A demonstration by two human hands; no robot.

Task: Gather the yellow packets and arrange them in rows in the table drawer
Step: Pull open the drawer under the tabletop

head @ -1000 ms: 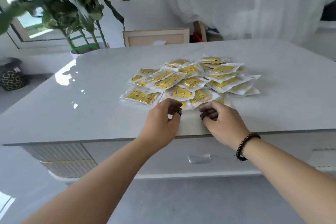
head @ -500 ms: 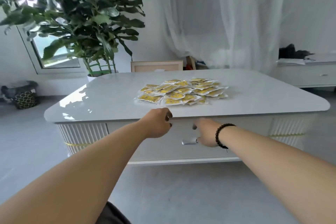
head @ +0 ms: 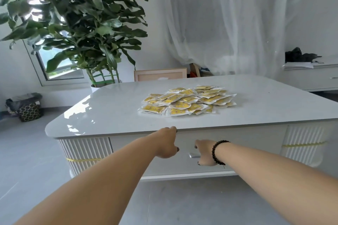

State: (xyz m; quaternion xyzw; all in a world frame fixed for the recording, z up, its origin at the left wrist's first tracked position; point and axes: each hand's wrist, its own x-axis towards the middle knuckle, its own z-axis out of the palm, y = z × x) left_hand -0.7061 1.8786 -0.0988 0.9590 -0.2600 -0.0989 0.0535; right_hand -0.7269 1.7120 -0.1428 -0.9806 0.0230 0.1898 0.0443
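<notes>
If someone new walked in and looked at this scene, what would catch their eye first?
The heap of yellow packets in the middle of the white table stands out most. At the table's near side the right hand is at the silver drawer handle, and the left hand is at the table's front edge. A large leafy plant stands behind the table's far left corner.
</notes>
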